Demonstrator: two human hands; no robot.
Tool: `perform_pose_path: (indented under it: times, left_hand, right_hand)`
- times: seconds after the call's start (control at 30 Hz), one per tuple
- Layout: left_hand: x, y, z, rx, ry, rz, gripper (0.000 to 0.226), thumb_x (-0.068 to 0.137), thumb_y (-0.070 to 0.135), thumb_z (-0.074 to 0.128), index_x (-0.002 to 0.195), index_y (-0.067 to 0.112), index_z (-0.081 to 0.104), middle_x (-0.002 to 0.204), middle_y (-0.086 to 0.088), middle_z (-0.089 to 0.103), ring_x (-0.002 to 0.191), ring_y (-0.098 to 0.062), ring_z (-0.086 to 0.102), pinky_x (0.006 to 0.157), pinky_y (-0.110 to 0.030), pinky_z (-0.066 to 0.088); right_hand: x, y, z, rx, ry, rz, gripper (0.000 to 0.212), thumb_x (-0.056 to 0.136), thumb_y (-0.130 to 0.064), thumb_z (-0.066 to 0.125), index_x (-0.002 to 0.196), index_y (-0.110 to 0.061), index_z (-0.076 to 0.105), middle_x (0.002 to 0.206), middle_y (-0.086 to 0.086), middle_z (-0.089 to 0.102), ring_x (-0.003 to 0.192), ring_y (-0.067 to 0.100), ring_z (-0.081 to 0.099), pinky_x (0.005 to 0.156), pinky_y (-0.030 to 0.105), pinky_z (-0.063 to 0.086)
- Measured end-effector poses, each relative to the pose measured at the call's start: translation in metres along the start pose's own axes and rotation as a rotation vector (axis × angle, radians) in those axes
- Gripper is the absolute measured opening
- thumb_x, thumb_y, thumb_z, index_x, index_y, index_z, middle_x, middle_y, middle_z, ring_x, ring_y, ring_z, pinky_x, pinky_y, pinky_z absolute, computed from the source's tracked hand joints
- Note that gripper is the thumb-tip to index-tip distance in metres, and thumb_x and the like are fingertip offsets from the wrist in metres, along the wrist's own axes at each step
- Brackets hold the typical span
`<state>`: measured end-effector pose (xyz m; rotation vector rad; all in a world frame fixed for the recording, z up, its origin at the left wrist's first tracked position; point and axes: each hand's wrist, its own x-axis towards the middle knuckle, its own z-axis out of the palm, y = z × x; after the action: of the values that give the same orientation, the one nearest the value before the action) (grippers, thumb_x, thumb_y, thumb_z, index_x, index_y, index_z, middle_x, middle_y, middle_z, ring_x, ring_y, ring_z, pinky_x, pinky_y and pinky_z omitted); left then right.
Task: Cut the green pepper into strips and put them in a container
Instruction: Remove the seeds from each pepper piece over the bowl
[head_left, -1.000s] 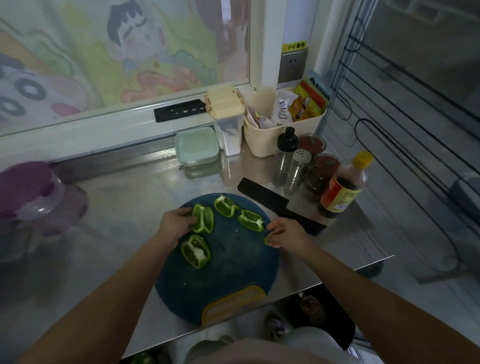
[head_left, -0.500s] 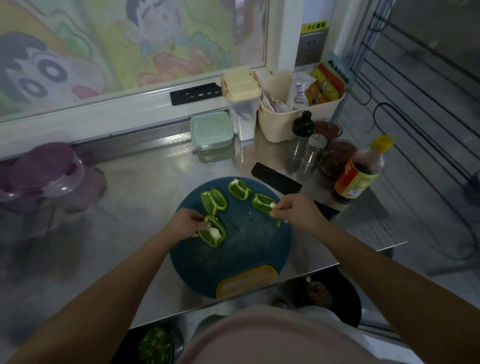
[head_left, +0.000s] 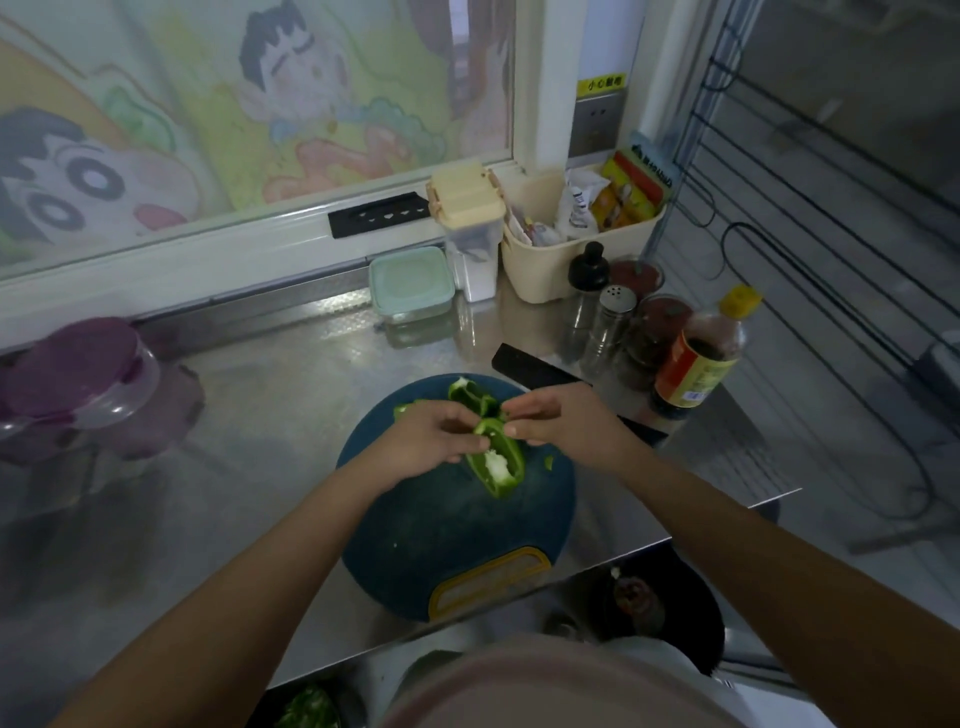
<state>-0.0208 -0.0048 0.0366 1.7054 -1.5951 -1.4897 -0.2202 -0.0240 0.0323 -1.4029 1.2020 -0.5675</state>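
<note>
pepper piece: glossy, white pith, over round matte board
L hand, R hand: fingers pinch pepper piece

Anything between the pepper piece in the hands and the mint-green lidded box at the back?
No obstacle shows. The left hand and right hand hold the green pepper piece over the round dark cutting board; only another pepper piece and bare steel counter lie toward the square mint-green box, whose lid is on.

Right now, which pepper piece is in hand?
The piece with the white core, pinched between left hand and right hand over the cutting board; the others lie behind the hands.
</note>
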Motion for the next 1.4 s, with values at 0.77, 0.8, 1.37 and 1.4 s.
perform_pose_path:
  times: [0.77, 0.8, 1.37, 1.4]
  left_hand:
    - [0.021, 0.094, 0.19, -0.083, -0.454, 0.03, 0.026, 0.088, 0.01, 0.062, 0.113, 0.007, 0.058, 0.097, -0.005, 0.067, 0.082, -0.011, 0.064, 0.068, -0.017, 0.053]
    - [0.02, 0.094, 0.199, -0.082, -0.475, 0.002, 0.025, 0.089, 0.009, 0.061, 0.113, 0.006, 0.058, 0.098, -0.007, 0.066, 0.082, -0.013, 0.063, 0.066, -0.018, 0.052]
    - [0.009, 0.087, 0.257, -0.104, -0.596, -0.054, 0.047, 0.089, -0.009, 0.053, 0.134, -0.004, 0.04, 0.129, -0.02, 0.051, 0.107, -0.031, 0.058, 0.066, -0.021, 0.057]
    - [0.011, 0.087, 0.258, -0.102, -0.592, -0.051, 0.049, 0.088, -0.012, 0.052, 0.135, -0.004, 0.039, 0.13, -0.022, 0.05, 0.11, -0.034, 0.057, 0.066, -0.021, 0.057]
  right_hand:
    - [-0.199, 0.077, -0.114, -0.032, 0.662, 0.418, 0.016, 0.071, -0.01, 0.08, 0.063, -0.017, 0.069, 0.057, 0.0, 0.067, 0.053, 0.009, 0.062, 0.064, 0.024, 0.056]
    - [-0.208, 0.085, -0.113, -0.131, 0.669, 0.463, 0.013, 0.071, -0.014, 0.081, 0.064, -0.016, 0.07, 0.058, 0.001, 0.067, 0.053, 0.01, 0.061, 0.064, 0.026, 0.055]
    - [-0.234, 0.118, -0.107, -0.553, 0.722, 0.659, 0.016, 0.088, -0.024, 0.061, 0.09, -0.01, 0.069, 0.096, 0.007, 0.066, 0.086, 0.024, 0.06, 0.067, 0.028, 0.044]
    - [-0.232, 0.117, -0.109, -0.565, 0.722, 0.64, 0.015, 0.091, -0.018, 0.054, 0.093, -0.011, 0.067, 0.099, 0.008, 0.066, 0.086, 0.023, 0.059, 0.068, 0.027, 0.043]
